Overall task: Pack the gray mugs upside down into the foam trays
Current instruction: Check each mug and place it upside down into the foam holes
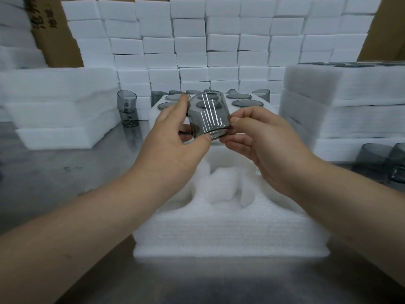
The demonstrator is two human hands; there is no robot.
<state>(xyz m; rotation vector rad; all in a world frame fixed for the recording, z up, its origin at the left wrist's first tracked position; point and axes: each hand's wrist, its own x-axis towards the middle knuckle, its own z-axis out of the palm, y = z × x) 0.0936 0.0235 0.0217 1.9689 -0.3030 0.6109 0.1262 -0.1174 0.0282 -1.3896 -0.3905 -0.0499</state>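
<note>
A gray glass mug (208, 116) hung tilted in the air between both hands, above the near foam tray (219, 220) and its open cavity. The left hand (173, 139) gripped it from the left side, thumb at the lower edge and fingers curled over the top. The right hand (260, 148) pinched its right side, thumb on the wall. Just behind sat a filled foam tray (154, 118) showing round mug bases. Two stacked mugs (127, 109) stood well apart to the left on the steel table (65, 172).
</note>
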